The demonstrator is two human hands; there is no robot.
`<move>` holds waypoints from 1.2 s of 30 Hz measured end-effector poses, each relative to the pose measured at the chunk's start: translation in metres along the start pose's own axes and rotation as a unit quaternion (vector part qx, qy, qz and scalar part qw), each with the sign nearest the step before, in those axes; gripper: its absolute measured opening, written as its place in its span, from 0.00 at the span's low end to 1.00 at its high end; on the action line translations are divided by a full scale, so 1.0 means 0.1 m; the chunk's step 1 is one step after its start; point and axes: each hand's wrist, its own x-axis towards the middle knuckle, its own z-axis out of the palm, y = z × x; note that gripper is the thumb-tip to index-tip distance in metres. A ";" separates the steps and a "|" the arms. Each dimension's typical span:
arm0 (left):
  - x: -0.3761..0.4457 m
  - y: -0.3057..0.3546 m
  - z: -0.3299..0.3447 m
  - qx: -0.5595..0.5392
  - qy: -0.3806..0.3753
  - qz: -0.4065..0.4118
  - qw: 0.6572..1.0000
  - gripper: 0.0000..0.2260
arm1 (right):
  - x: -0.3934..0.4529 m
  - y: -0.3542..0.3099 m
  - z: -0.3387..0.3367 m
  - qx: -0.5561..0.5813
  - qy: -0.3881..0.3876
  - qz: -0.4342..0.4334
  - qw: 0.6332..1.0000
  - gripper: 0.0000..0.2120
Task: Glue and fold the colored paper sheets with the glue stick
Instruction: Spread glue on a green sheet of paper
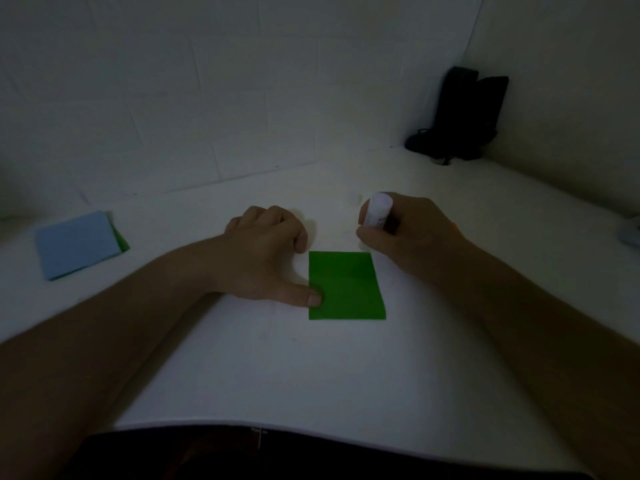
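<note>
Right hand (408, 233) is curled round the glue stick (379, 209), which stands nearly upright with its pale end up, while the left hand (270, 251) pins the green paper (349, 289) by its left edge with the thumb, the other fingers curled and holding nothing. From the glue stick the green paper lies at about seven o'clock, just beside the right hand, its long axis running twelve to six on the white surface (311, 375), so the right hand looks nearer for gluing. A stack of blue paper (74, 244) waits well apart at nine o'clock.
</note>
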 end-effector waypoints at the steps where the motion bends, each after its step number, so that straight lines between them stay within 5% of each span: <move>1: 0.00 0.00 0.00 0.005 0.001 0.001 1.000 0.37 | 0.02 -0.03 -0.01 0.006 0.011 -0.011 1.000 0.11; 9: 0.00 -0.02 0.01 0.055 -0.001 -0.026 0.998 0.43 | 0.23 -0.39 0.10 0.022 -0.075 -0.045 0.996 0.08; 23: -0.03 0.02 -0.01 0.035 -0.018 -0.023 0.999 0.43 | 0.19 -0.33 0.32 0.035 0.030 -0.001 0.999 0.07; 36: -0.05 0.04 -0.04 0.044 -0.049 -0.027 0.997 0.42 | 0.01 -0.51 0.38 0.084 -0.050 -0.021 0.995 0.08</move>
